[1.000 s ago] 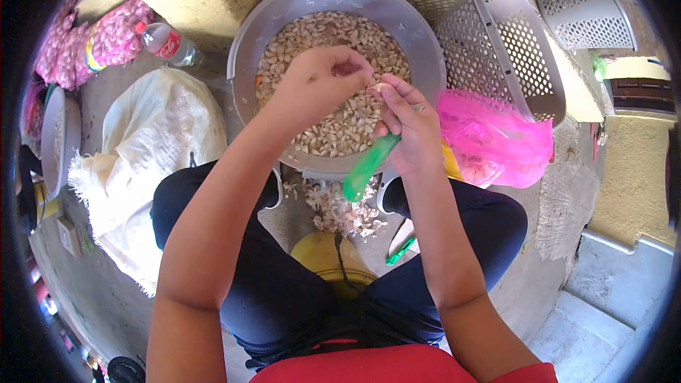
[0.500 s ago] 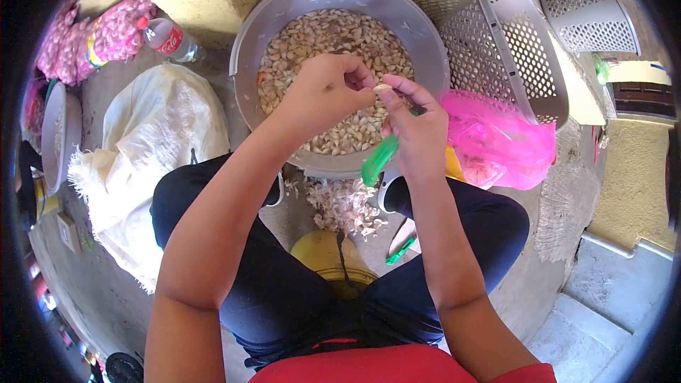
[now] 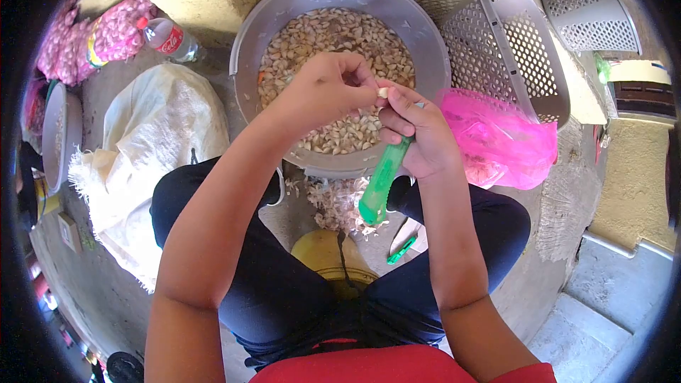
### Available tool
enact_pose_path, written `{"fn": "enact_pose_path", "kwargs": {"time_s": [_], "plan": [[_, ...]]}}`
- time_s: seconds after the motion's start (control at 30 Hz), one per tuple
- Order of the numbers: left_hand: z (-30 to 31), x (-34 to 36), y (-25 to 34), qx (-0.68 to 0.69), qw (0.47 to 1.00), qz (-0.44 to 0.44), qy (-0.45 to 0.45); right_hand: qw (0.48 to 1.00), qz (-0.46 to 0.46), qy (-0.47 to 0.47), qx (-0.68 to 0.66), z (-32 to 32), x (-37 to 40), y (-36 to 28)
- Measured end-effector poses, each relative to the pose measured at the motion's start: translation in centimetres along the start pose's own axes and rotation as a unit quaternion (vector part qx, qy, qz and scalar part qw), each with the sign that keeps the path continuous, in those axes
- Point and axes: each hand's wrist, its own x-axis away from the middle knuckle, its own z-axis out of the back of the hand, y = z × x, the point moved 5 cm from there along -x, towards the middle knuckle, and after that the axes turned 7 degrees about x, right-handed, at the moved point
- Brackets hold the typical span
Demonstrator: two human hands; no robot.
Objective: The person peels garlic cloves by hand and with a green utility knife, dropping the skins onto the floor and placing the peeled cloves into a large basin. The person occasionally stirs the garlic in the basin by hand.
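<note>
A pale garlic clove (image 3: 383,92) is pinched in the fingertips of my left hand (image 3: 332,89), above a big grey basin (image 3: 245,50). My right hand (image 3: 422,131) meets it there, thumb and forefinger against the clove. The same right hand has its other fingers curled round a green-handled knife (image 3: 383,181); the handle points down towards me and the blade is hidden by the fingers. Inside the basin lie many garlic cloves (image 3: 355,131), under both hands.
Garlic skins (image 3: 333,206) are heaped between my feet, near a yellow container (image 3: 330,255) and a green cutter (image 3: 402,250). A pink plastic bag (image 3: 504,142) and grey perforated basket (image 3: 528,50) stand right. Left are a white sack (image 3: 156,135), cola bottle (image 3: 170,39) and net bag of garlic (image 3: 117,32).
My right hand has turned, swinging the green handle downwards into fuller view. The clove stays between both hands, and the left hand has barely moved.
</note>
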Motion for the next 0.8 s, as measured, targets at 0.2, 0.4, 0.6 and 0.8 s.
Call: {"fn": "enact_pose_path", "kwargs": {"time_s": [0.2, 0.4, 0.6, 0.8], "plan": [[0.1, -0.1, -0.1, -0.017, 1.000, 0.005, 0.013, 0.979, 0.078, 0.131, 0.136, 0.3, 0.3, -0.4], [0.3, -0.2, -0.1, -0.053, 0.999, -0.010, 0.002, 0.901, 0.164, 0.182, 0.359, -0.8, 0.9, -1.5], [0.2, 0.1, 0.3, -0.039, 0.999, 0.015, 0.009, 0.939, 0.108, 0.112, 0.308, -0.3, 0.5, -1.1], [1.1, -0.4, 0.3, -0.045, 0.997, 0.006, 0.059, 0.975, 0.045, 0.084, 0.201, -0.3, 0.6, -1.2]]}}
